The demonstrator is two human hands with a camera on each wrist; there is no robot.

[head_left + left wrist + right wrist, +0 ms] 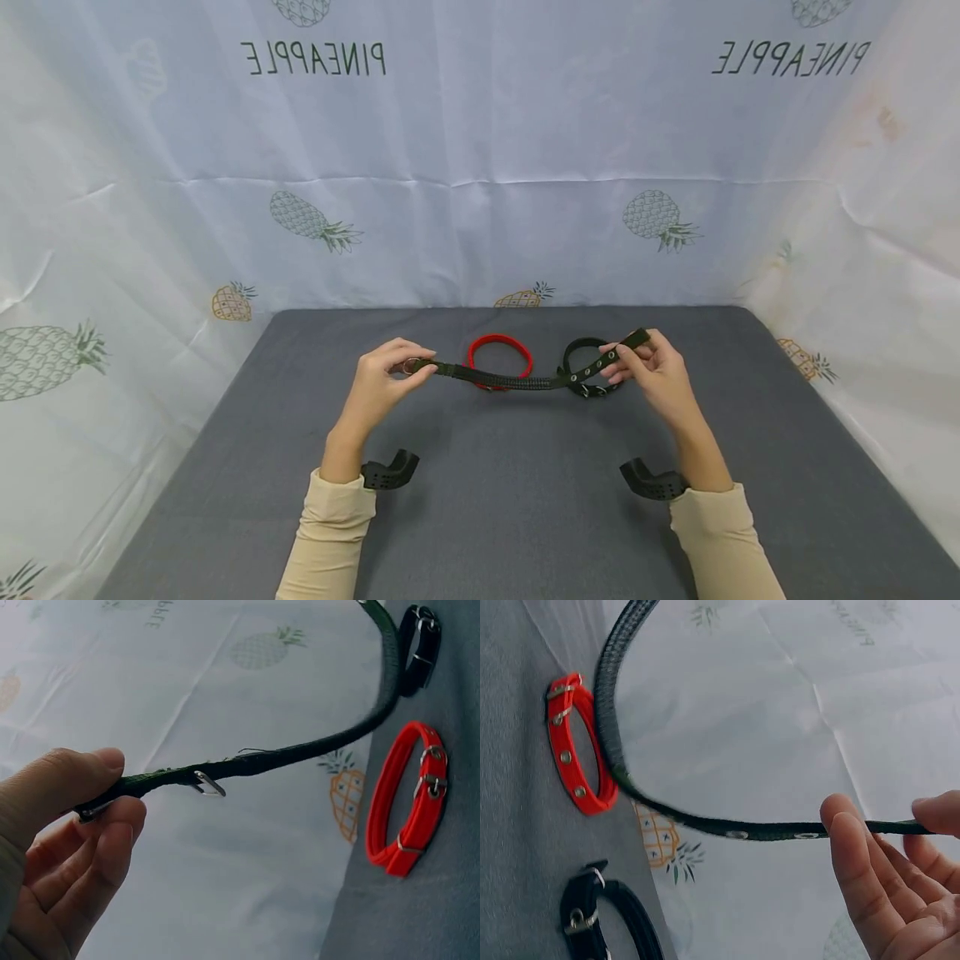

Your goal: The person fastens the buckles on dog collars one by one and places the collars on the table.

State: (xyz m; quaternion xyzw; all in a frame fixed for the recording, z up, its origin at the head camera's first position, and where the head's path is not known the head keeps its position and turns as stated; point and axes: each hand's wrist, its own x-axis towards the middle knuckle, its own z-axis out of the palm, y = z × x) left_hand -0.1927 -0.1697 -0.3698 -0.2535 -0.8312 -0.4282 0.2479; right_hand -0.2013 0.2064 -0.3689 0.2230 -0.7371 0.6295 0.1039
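A dark green collar point(517, 382) with metal eyelets is stretched between the two hands, sagging slightly in the middle. The left hand point(382, 379) pinches its ringed end between thumb and fingers; a metal buckle point(210, 785) shows along the strap in the left wrist view. At the other end, the right hand point(656, 375) pinches the eyelet end, with the tip sticking up past the fingers. Behind the held collar, a red collar point(501, 337) and a black collar point(581, 900) rest on the table, each fastened into a loop. Both are partly covered by it in the head view.
A dark grey cloth covers the table point(510, 517). White curtains point(480, 125) printed with pineapples stand at the back and both sides. Each wrist carries a black bracket, one on the left point(393, 473) and one on the right point(651, 482).
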